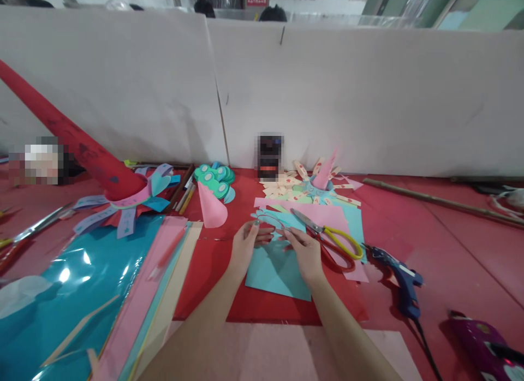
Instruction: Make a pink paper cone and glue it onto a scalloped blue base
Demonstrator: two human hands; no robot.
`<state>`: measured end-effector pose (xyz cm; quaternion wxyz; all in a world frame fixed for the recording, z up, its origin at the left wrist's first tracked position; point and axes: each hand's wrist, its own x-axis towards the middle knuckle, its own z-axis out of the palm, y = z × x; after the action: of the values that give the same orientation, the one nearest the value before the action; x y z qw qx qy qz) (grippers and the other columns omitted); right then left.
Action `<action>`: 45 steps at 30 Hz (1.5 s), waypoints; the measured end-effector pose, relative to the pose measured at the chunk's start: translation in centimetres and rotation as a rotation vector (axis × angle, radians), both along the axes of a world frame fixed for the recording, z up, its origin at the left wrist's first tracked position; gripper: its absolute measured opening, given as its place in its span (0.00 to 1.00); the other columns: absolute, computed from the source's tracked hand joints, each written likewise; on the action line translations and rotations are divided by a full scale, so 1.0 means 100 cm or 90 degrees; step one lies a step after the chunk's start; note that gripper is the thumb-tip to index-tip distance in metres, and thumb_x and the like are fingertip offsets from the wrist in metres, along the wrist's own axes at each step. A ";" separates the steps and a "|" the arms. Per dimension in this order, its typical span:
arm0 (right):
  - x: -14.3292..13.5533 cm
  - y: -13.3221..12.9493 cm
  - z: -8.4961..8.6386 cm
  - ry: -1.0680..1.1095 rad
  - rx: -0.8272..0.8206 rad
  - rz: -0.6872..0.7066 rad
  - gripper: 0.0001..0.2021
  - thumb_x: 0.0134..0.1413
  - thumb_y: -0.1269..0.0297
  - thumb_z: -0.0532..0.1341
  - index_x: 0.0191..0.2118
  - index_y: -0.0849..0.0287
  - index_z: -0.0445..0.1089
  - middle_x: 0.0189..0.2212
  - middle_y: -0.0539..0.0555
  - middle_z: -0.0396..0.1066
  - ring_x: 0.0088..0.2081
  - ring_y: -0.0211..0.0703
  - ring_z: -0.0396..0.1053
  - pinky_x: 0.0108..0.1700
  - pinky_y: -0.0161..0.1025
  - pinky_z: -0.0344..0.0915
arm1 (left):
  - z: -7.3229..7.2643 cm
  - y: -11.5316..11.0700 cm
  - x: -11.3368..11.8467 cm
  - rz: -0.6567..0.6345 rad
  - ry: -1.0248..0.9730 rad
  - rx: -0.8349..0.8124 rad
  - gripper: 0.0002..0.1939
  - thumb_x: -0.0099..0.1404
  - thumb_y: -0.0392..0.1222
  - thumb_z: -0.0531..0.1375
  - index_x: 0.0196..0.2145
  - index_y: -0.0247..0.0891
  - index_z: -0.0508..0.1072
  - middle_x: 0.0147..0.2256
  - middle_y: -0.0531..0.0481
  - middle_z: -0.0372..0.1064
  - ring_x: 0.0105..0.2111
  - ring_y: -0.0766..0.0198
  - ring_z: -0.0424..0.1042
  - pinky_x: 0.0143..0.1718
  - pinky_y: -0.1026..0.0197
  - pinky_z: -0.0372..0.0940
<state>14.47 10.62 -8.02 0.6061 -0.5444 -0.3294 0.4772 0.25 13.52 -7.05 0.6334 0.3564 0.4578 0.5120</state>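
My left hand and my right hand rest on a light blue paper sheet that lies on a red sheet. Both pinch a small blue paper cut-out between the fingertips at the sheet's far edge. Scissors with a yellow and a red handle lie just right of my right hand on pink paper.
A blue glue gun lies at the right, a purple object nearer the corner. Stacked coloured sheets and shiny blue foil fill the left. A pink cone, paper decorations and a red tube stand before the white partition.
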 end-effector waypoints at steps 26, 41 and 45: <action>0.001 -0.002 -0.001 -0.078 0.032 0.105 0.12 0.42 0.60 0.64 0.36 0.53 0.80 0.33 0.51 0.79 0.31 0.43 0.74 0.36 0.41 0.74 | -0.001 0.002 0.000 0.035 -0.025 0.017 0.22 0.45 0.48 0.69 0.36 0.36 0.73 0.37 0.45 0.76 0.39 0.55 0.75 0.36 0.60 0.70; -0.003 -0.007 -0.003 -0.250 0.065 0.145 0.19 0.46 0.47 0.64 0.37 0.58 0.69 0.31 0.51 0.71 0.29 0.40 0.66 0.33 0.37 0.67 | 0.004 0.000 0.001 0.057 0.197 -0.022 0.12 0.40 0.43 0.68 0.24 0.35 0.75 0.22 0.50 0.73 0.24 0.62 0.70 0.26 0.63 0.63; 0.001 -0.004 0.002 -0.237 0.025 0.104 0.22 0.49 0.43 0.59 0.20 0.55 0.56 0.17 0.44 0.52 0.21 0.35 0.53 0.26 0.34 0.58 | 0.001 -0.002 0.001 0.040 0.180 0.013 0.15 0.43 0.50 0.68 0.23 0.35 0.75 0.22 0.50 0.73 0.24 0.63 0.69 0.27 0.63 0.62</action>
<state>14.55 10.24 -7.81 0.5046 -0.5827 -0.4880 0.4095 0.36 13.32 -6.99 0.5424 0.4167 0.5486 0.4809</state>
